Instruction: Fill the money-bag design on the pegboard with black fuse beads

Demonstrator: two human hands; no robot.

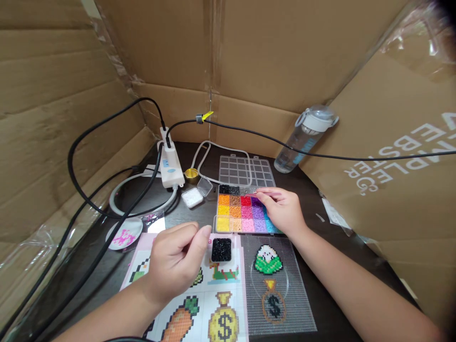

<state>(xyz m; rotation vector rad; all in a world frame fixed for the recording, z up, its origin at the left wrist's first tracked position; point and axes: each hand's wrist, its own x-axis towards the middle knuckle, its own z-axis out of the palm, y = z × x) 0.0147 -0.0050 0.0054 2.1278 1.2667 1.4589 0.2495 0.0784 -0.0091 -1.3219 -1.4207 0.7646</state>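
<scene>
My right hand [283, 209] pinches pink tweezers [265, 194], their tip over the upper rows of the open bead box [245, 209]. This box has compartments of beads sorted by colour. My left hand [176, 261] is curled into a fist above the printed pattern sheet [185, 300]; its inside is hidden. Just right of its thumb sits a small clear case of black beads [221, 250], with a clear lid beyond it. On the transparent pegboard [302, 308] lie a green and white bead figure [268, 260] and a money bag outline [273, 301] with a black dollar sign.
A white dish of pink beads [124, 234] and a case of white beads [193, 197] stand to the left. Behind are a power strip [171, 164], a gold cup [191, 175] and a water bottle [302, 137]. A black cable [249, 129] crosses above the table, between cardboard walls.
</scene>
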